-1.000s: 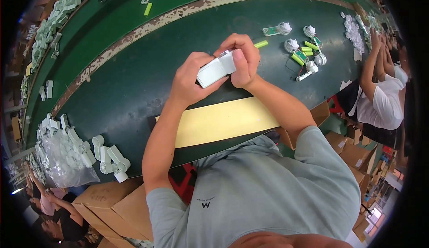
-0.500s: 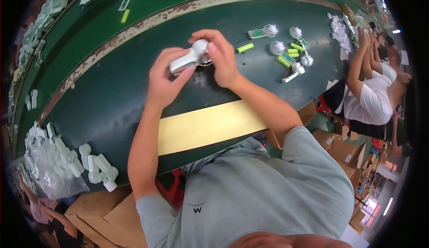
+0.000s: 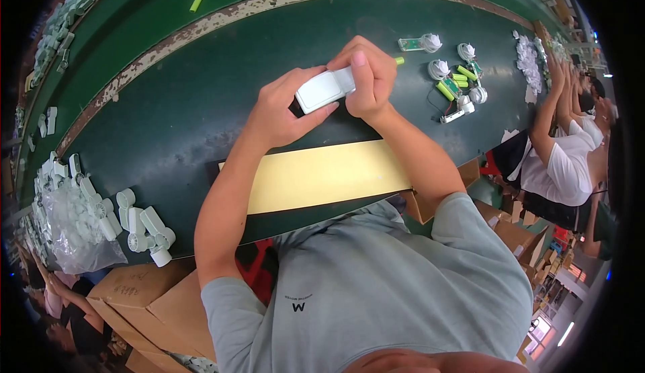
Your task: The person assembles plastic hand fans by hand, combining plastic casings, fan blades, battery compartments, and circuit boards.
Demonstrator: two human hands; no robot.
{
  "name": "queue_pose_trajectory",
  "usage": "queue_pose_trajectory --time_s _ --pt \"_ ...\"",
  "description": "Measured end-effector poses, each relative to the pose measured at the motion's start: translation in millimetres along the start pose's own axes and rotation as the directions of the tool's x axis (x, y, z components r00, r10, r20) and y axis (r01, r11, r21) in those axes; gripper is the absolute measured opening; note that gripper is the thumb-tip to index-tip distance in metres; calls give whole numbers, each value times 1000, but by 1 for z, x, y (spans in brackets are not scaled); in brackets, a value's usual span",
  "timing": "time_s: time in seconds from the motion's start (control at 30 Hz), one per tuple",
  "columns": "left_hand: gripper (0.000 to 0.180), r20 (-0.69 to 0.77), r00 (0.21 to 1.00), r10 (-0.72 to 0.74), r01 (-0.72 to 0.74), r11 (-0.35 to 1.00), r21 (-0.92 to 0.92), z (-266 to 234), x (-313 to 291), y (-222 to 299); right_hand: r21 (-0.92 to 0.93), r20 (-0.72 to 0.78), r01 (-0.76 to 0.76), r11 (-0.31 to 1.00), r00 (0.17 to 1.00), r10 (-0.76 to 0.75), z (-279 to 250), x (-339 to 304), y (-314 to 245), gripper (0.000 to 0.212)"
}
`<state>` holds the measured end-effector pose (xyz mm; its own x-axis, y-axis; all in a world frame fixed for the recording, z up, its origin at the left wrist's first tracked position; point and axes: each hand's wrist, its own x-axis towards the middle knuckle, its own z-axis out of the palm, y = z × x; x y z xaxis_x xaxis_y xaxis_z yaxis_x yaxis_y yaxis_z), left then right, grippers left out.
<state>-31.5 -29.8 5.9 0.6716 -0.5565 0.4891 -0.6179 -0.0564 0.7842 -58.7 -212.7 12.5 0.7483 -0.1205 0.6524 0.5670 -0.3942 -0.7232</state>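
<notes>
My two hands hold a white plastic casing (image 3: 320,92) with a rounded rectangular handle, up over the green workbench. Around the handle end, my left hand (image 3: 285,107) has its fingers at the far edge and its thumb along the near edge. My right hand (image 3: 368,77) grips the other end, thumb laid on top, and covers most of that end. To the right of the hands lie several half-assembled units, each a round white head (image 3: 439,70) with a green circuit board (image 3: 408,44). Several lime-green battery cells (image 3: 445,91) are among them.
A yellow board (image 3: 329,177) lies along the bench's near edge, under my forearms. White casings (image 3: 153,226) and a clear plastic bag (image 3: 80,232) heap up at the left. Cardboard boxes (image 3: 138,292) stand below. People in white shirts (image 3: 568,151) work at the far right.
Both hands have shifted right with the casing and turned it, so its flat handle face now shows. My right thumb has moved on top. The whole view has shifted slightly.
</notes>
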Motion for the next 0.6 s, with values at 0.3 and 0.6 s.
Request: queue_pose_trajectory --time_s 0.3,0.6 --pt "45 -74 994 80 -80 997 4 4 3 -4 -35 2 110 993 994 -110 0 1 3 43" --pt "54 262 783 -564 602 580 -549 -21 10 -16 305 171 -441 844 897 407 10 -1 -1 39"
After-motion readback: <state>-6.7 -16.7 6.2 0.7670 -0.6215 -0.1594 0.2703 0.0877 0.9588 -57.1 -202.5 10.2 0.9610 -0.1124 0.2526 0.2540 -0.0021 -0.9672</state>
